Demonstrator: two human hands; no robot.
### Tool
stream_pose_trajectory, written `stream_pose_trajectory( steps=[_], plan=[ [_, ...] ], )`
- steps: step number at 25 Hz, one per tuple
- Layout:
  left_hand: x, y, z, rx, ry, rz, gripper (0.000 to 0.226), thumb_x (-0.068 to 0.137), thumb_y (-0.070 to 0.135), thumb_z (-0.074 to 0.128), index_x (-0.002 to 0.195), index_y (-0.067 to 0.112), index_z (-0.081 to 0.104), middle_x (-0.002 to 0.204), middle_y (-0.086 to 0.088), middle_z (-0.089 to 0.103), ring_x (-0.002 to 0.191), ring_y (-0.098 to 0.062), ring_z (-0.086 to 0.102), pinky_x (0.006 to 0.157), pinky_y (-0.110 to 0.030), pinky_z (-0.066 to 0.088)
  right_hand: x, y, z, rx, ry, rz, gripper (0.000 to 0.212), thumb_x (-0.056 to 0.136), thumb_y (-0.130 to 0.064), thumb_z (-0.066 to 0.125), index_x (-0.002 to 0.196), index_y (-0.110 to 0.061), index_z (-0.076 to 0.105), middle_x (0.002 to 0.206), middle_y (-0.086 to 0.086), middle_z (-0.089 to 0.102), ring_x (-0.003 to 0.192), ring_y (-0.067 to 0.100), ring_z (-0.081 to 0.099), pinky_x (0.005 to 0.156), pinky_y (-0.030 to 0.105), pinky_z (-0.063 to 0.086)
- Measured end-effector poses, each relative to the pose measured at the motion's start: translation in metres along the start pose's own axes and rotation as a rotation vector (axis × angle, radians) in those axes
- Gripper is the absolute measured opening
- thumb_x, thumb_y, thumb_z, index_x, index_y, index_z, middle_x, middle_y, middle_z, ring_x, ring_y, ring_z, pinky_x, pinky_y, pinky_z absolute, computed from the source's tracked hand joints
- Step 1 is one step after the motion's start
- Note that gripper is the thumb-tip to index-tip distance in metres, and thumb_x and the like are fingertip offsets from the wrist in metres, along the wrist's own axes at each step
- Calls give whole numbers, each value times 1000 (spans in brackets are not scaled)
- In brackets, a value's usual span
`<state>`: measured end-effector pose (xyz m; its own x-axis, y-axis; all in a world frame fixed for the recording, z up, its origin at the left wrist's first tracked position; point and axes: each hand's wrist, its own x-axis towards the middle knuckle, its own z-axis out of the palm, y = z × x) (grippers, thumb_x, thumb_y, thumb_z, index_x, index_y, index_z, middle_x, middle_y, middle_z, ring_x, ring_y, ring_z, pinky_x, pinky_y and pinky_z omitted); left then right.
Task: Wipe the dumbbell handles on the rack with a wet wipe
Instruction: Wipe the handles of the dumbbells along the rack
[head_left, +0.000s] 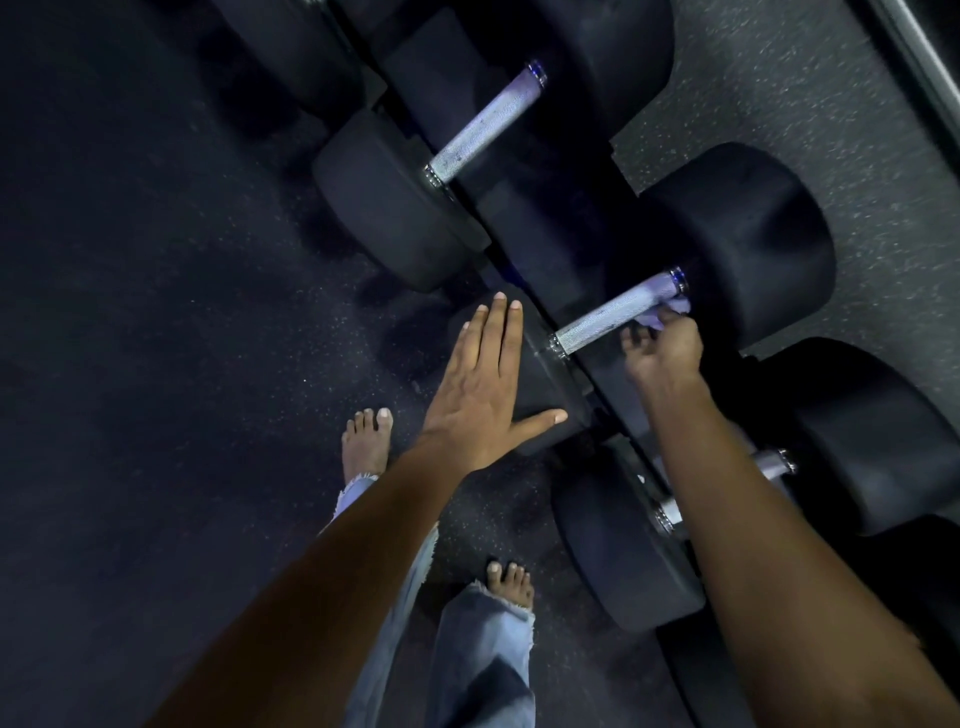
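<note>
- Pinching the wet wipe (670, 312) in my right hand (662, 353), I have my fingers closed on it against the far end of the middle dumbbell handle (615, 314), just beside the rear weight head (748, 244).
- My left hand (483, 384) lies flat, fingers straight and together with the thumb spread, on the front weight head (550, 384) of that same dumbbell.
- The wipe is a small, pale, crumpled wad (mostly hidden by my fingers).
- The handle is knurled silver metal with shiny collars; another like it (485, 124) sits further along, and a third (774, 462) is partly hidden under my right forearm.
- The heads are matte black, resting on a dark rack.
- Below is dark speckled rubber flooring (156, 312), where my bare feet and frayed jeans (483, 654) show; the light is dim.
</note>
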<state>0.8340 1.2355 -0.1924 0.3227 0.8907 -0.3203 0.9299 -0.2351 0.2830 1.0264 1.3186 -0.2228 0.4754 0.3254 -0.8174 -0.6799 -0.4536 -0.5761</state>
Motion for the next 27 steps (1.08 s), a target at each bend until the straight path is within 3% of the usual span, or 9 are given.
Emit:
stream_pose_trajectory(
  steps=[2, 3, 6, 8, 11, 16, 20, 23, 27],
  plan=[
    [0, 0, 0, -2, -7, 2, 111, 80, 80, 27, 147, -1, -9, 157, -19, -4, 145, -31, 1, 119, -41, 10, -1, 6, 3, 30, -82, 87, 23, 90, -4, 35, 72, -15, 43, 89, 6, 53, 82, 17, 52, 83, 31, 42],
    [0, 0, 1, -4, -7, 1, 111, 80, 80, 27, 147, -1, -8, 157, -19, -4, 145, -31, 1, 119, -41, 10, -2, 10, 3, 20, -114, 109, 23, 90, -6, 33, 73, -16, 43, 91, 6, 53, 84, 16, 51, 83, 31, 40],
    [0, 1, 1, 2, 10, 0, 111, 80, 80, 27, 147, -2, -7, 157, -19, -2, 145, -32, 3, 119, -40, 10, -3, 17, -1, -23, -228, 121, 27, 91, -7, 30, 85, -18, 55, 94, 2, 62, 84, 13, 52, 73, 29, 41],
    [0, 1, 2, 1, 4, 5, 111, 80, 80, 27, 147, -1, -9, 157, -19, -4, 145, -32, 1, 119, -40, 8, -2, 21, -5, -30, -266, 141, 32, 92, -9, 31, 90, -17, 62, 88, 1, 70, 85, 14, 54, 76, 30, 44],
    [1, -1, 4, -4, 8, 11, 111, 80, 81, 26, 146, -2, -9, 157, -20, -4, 145, -32, 1, 119, -41, 8, 1, 26, -10, -82, -317, 182, 40, 89, -16, 33, 85, -10, 72, 85, 5, 73, 83, 16, 50, 74, 29, 43],
    [1, -2, 5, -2, 15, 11, 111, 80, 80, 27, 146, -3, -7, 157, -20, -2, 145, -33, 3, 119, -41, 8, -2, 39, -15, -189, -381, 212, 43, 74, -27, 34, 97, -5, 64, 92, 12, 72, 79, 17, 56, 70, 27, 43],
    [0, 0, 3, -18, -8, 9, 112, 81, 78, 31, 146, -2, -10, 157, -19, -7, 145, -32, -2, 119, -41, 4, -9, 41, -17, -325, -305, 136, 28, 85, -25, 33, 82, -11, 57, 74, 5, 64, 67, 17, 57, 59, 25, 43],
    [-5, 6, 3, -56, 9, -9, 105, 85, 72, 34, 147, -1, -8, 157, -20, -6, 145, -33, 0, 119, -42, 5, -16, 39, -22, -377, -209, 72, 16, 87, -23, 45, 77, -14, 54, 67, 1, 55, 61, 15, 54, 54, 24, 43],
    [-23, 30, 5, -32, 96, 28, 88, 91, 55, 39, 148, -1, 2, 157, -20, 2, 145, -31, 5, 119, -45, 10, -25, 39, -34, -416, -170, -86, 19, 91, -11, 54, 72, -14, 54, 57, -1, 53, 45, 6, 56, 45, 18, 43]
  ],
)
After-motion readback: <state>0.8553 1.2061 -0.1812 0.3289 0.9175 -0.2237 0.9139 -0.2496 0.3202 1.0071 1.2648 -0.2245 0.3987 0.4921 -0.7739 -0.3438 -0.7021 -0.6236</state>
